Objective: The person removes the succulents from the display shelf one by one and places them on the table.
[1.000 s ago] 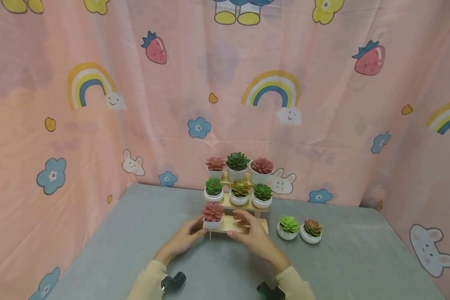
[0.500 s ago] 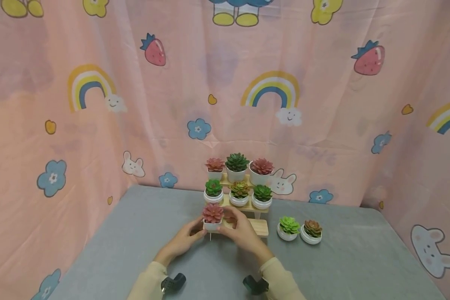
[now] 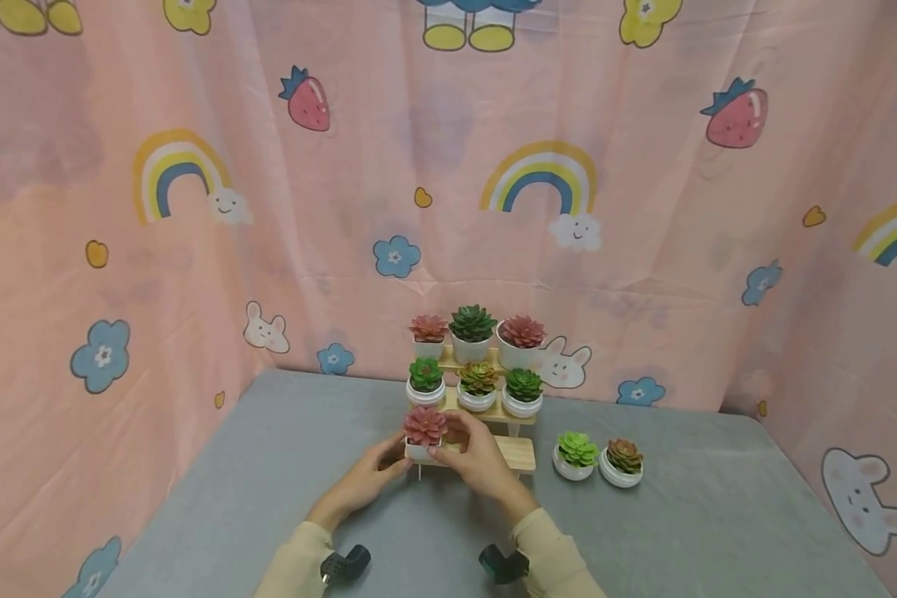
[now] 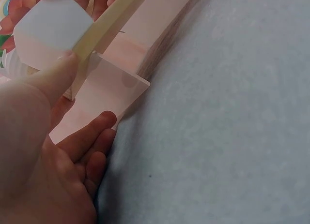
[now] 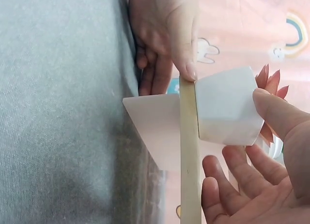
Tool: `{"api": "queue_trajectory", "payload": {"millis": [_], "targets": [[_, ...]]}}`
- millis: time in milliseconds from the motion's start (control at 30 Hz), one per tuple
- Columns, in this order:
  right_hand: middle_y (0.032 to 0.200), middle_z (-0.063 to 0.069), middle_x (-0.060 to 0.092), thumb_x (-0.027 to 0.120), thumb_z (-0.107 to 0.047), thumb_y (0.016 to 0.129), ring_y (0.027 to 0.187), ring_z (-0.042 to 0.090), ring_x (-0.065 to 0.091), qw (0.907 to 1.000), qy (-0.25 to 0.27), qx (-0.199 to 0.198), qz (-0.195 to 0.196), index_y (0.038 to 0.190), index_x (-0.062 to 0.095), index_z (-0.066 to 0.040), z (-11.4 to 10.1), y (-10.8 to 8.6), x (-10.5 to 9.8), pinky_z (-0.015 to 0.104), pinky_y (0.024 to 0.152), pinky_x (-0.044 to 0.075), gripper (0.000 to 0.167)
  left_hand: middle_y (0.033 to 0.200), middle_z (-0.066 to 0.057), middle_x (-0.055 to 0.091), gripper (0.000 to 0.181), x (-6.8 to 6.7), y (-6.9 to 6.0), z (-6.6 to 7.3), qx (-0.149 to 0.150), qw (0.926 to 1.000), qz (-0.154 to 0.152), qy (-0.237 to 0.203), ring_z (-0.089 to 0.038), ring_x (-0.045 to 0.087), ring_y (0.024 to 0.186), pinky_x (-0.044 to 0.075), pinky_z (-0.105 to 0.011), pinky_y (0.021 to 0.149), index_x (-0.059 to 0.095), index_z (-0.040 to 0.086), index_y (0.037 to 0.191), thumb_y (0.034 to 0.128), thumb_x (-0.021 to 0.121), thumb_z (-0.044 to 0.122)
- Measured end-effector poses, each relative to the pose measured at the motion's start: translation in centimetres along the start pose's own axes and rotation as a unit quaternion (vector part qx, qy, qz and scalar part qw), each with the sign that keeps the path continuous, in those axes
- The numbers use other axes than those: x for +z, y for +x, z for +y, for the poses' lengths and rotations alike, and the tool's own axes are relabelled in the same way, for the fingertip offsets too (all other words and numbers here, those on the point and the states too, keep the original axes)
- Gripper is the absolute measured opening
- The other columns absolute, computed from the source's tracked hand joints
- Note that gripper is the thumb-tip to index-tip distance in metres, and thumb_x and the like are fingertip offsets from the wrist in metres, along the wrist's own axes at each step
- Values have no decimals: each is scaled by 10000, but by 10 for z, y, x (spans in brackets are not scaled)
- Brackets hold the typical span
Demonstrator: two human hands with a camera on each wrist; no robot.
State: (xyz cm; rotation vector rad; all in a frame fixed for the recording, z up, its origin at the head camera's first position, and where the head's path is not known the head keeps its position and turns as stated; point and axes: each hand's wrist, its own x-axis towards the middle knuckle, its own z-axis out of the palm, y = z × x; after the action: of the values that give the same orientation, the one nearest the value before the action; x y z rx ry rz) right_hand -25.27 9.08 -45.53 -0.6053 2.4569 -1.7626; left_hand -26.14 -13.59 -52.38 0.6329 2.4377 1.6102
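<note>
A pink succulent (image 3: 424, 425) in a white square pot (image 5: 227, 105) stands at the left end of the lowest wooden shelf (image 3: 517, 453) of a tiered stand. The right hand (image 3: 482, 465) pinches this pot, its thumb on the near face and fingers around the other side. At the shelf's left end, the left hand (image 3: 362, 482) holds the wooden edge (image 4: 104, 30), with the thumb tip close against the pot. Its other fingers lie loosely bent beside the clear support (image 4: 109, 86) below.
Three potted succulents (image 3: 473, 324) stand on the top shelf and three more (image 3: 477, 379) on the middle one. A bright green succulent (image 3: 576, 449) and a brownish one (image 3: 624, 457) stand on the grey tabletop (image 3: 688, 515) to the right. A patterned pink curtain (image 3: 344, 183) hangs behind.
The right hand has moved left from over the shelf's middle and taken hold of the pink succulent's pot. The left hand has stayed at the shelf's left end.
</note>
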Motion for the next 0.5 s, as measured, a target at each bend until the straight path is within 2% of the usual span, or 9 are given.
{"api": "queue_trajectory", "payload": {"millis": [267, 367, 500], "targets": [[1257, 250, 657, 739, -83, 900, 1027, 286, 677, 9998, 64, -85, -152, 1393, 532, 26, 1, 5, -2, 361, 855, 574, 545, 1417, -247, 574, 644, -3, 1, 1, 65, 10000, 1, -15, -355, 572, 1287, 487, -348, 1034, 299, 25, 1583, 1053, 551, 290], [1249, 246, 656, 744, -87, 898, 1005, 249, 670, 9997, 34, -89, -231, 1377, 540, 34, 1, 8, -2, 302, 826, 562, 535, 1419, -214, 584, 637, -4, 3, 1, -54, 10000, 51, 45, -343, 569, 1297, 475, -381, 1056, 317, 52, 1583, 1049, 557, 304], [1248, 235, 657, 753, -95, 899, 1001, 240, 672, 9997, 75, -17, -236, 1363, 550, 13, 2, 5, -4, 268, 795, 558, 517, 1445, -187, 573, 641, -3, 5, 0, -156, 9999, -35, 39, -330, 549, 1326, 441, -425, 1088, 311, 81, 1591, 1049, 555, 321]]}}
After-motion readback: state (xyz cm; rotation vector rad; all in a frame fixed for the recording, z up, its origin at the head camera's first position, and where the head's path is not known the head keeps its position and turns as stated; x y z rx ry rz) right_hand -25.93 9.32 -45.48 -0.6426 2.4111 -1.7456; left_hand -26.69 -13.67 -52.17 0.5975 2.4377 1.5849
